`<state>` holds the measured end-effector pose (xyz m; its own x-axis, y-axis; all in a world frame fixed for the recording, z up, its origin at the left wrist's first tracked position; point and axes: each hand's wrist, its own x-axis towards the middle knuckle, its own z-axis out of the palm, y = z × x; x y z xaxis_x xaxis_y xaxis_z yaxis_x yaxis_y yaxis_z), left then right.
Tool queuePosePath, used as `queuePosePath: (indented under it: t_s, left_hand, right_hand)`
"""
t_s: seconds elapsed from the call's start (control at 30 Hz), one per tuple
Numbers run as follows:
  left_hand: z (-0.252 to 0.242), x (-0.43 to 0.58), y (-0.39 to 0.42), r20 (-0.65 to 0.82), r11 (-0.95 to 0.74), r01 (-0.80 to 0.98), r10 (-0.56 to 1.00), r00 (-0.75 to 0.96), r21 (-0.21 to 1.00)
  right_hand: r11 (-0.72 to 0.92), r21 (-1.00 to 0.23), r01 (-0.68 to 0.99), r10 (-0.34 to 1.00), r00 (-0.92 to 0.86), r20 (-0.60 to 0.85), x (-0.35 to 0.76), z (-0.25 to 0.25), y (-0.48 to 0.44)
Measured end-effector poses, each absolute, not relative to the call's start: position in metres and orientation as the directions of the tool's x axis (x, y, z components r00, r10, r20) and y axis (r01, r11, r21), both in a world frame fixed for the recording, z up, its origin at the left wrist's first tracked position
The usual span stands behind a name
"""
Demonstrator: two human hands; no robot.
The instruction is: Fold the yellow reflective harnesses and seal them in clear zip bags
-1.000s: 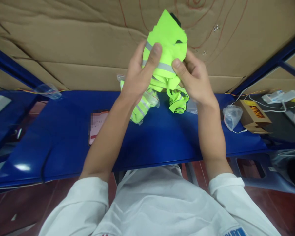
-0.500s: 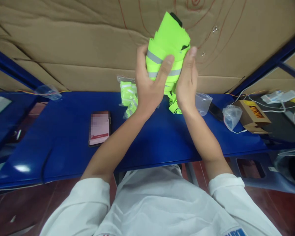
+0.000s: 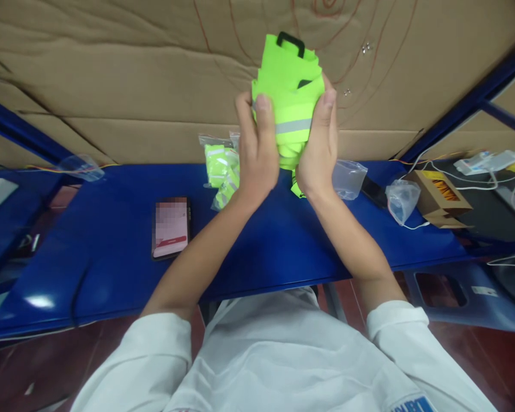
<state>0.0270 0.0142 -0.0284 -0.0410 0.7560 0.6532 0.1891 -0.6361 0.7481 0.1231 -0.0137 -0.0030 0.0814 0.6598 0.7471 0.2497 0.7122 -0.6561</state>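
I hold a folded neon-green vest (image 3: 289, 91) with a grey reflective stripe and a black loop on top, raised above the blue table (image 3: 111, 240). My left hand (image 3: 255, 151) presses its left side, fingers wrapped round the fabric. My right hand (image 3: 317, 151) clamps its right side, fingers straight along the fabric. Part of the vest hangs below, between my palms. A bagged green vest (image 3: 221, 171) lies on the table just left of my left hand.
A phone (image 3: 170, 227) lies on the table to the left. An empty clear bag (image 3: 347, 178), a dark object (image 3: 372, 191), another plastic bag (image 3: 400, 200) and an open cardboard box (image 3: 443, 197) sit to the right. Cardboard sheeting (image 3: 133, 86) backs the table.
Both hands have squeezed the vest into a tighter bundle and lifted it slightly. The right hand turned from gripping the front to pressing the side. The bagged vest on the table came into view.
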Motion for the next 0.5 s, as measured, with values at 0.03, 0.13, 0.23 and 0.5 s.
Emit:
queuePosePath:
  t_s: [0.03, 0.13, 0.23, 0.5]
  left_hand:
    - [-0.031, 0.026, 0.012, 0.702, -0.664, 0.248, 0.703, -0.113, 0.705]
    - [-0.032, 0.021, 0.010, 0.842, -0.762, 0.368, 0.522, -0.137, 0.532]
    - [-0.025, 0.018, 0.006, 0.877, -0.808, 0.353, 0.470, -0.098, 0.472]
    - [-0.035, 0.027, 0.016, 0.753, -0.760, 0.260, 0.641, 0.148, 0.596]
  right_hand:
    - [0.712, -0.638, 0.292, 0.649, 0.073, 0.758, 0.123, -0.004, -0.014]
    - [0.698, -0.572, 0.430, 0.613, 0.055, 0.788, 0.125, -0.007, -0.012]
    - [0.636, -0.529, 0.562, 0.614, 0.046, 0.788, 0.129, -0.009, -0.007]
    - [0.508, -0.413, 0.756, 0.769, -0.182, 0.612, 0.128, -0.004, -0.015]
